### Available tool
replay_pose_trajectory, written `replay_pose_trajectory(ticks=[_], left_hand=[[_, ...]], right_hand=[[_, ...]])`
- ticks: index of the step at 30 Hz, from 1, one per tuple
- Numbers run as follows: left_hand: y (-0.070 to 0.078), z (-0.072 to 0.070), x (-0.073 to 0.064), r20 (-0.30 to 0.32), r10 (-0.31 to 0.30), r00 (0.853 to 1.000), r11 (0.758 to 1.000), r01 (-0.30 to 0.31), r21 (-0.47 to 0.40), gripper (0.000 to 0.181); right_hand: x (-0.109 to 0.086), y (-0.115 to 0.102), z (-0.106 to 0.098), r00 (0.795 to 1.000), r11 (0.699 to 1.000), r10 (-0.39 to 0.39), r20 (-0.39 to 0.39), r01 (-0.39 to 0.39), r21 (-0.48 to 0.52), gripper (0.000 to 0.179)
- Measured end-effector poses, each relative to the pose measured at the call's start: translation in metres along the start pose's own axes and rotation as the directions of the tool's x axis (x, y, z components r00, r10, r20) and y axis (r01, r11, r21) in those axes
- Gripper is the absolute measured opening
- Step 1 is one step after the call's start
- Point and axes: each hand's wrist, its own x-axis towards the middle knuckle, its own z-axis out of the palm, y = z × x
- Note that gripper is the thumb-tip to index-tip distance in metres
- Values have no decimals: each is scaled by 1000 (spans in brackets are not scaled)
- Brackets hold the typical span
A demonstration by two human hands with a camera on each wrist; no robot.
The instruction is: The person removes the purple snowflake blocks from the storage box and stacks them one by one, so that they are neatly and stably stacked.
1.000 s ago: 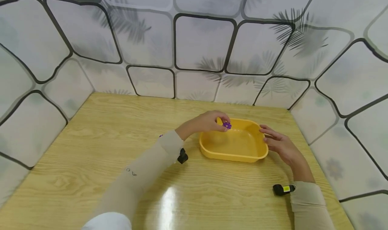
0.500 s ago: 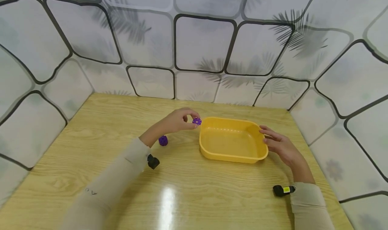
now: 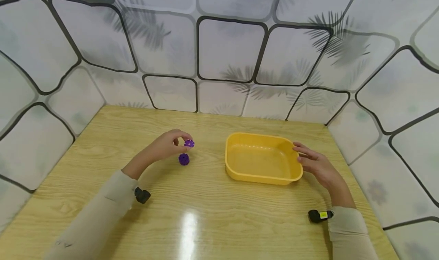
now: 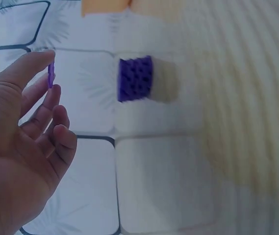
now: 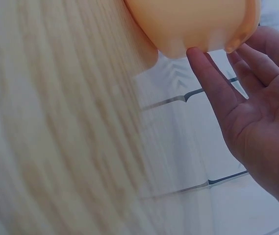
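Observation:
My left hand (image 3: pixel 168 145) pinches a thin purple notched disc (image 3: pixel 189 144) between thumb and fingertips. In the left wrist view the same disc (image 4: pixel 51 76) is seen edge-on, with the other fingers loosely bent. Close below it in the head view, a short purple stack of notched discs (image 3: pixel 183 159) stands on the table, apart from the held disc. To the right is a yellow plastic basin (image 3: pixel 263 178) with nothing visible inside. My right hand (image 3: pixel 319 166) rests its fingertips and thumb against the basin's right end, the fingers only slightly bent.
The wood-grain table (image 3: pixel 219 222) extends around the basin and stack. A patterned wall (image 3: pixel 226 47) closes off the back and both sides. Dark wrist cameras sit at the left cuff (image 3: pixel 125 184) and right cuff (image 3: pixel 346 216).
My left hand has carried the purple disc leftward from over the basin to just above the stack, uncovering the stack. The right hand and basin have stayed in place.

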Motion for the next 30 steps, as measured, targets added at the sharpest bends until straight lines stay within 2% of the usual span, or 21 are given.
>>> replay_pose_trajectory(ticks=[3,9,21,30], left_hand=[[-8,1,-8,28,-40,999,999,39,21,35],[-21,5,-12,73,-51,996,998,50,24,33],[-29,11,-14,83,-71,994,997,69,26,34],[-26,12,-12,98,-101,990,994,96,54,37]], right_hand=[[0,0,0,1000,1000,0,0,0,-14,55],[-1,-1,-2,1000,1000,-7,-5,7,-17,55],[0,0,0,1000,1000,4,-7,-4,-17,55],[-2,-1,-1,1000,1000,-9,-7,9,-11,54]])
